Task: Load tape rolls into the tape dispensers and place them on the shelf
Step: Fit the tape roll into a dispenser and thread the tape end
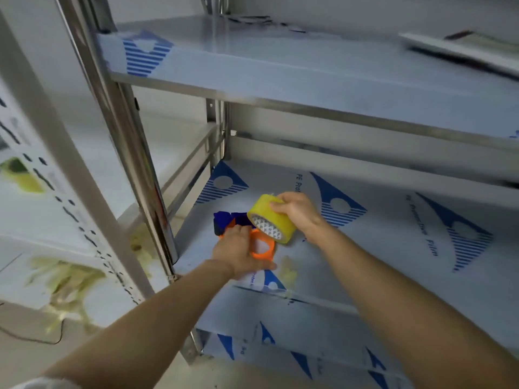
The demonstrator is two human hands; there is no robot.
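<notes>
On the lower shelf (pixel 393 248) of a steel rack, covered w/ white film printed in blue triangles, two bare hands work close together near the front left corner. L hand (pixel 238 248) lies over a tape dispenser (pixel 262 249), orange frame w/ a dark blue head, fingers curled round the frame and pinning it to the shelf. R hand (pixel 299 211) grips a yellow tape roll (pixel 269 217) from above, fingers and thumb wrapped over its outer band. The roll is lifted off the shelf and tilted, its open core w/ a patterned liner facing down-left toward the dispenser.

Key relation: roll sits just up and right of the dispenser, overlapping its orange loop in view; touching or not, can't tell. Dispenser's long axis runs from blue head, far left, to orange loop, near right. Its hub is hidden under the L hand. Loading looks about to begin: R hand likely needs to bring the roll down-left onto that hub.

Upper shelf (pixel 309 74) holds a blurred flat item at far right.
</notes>
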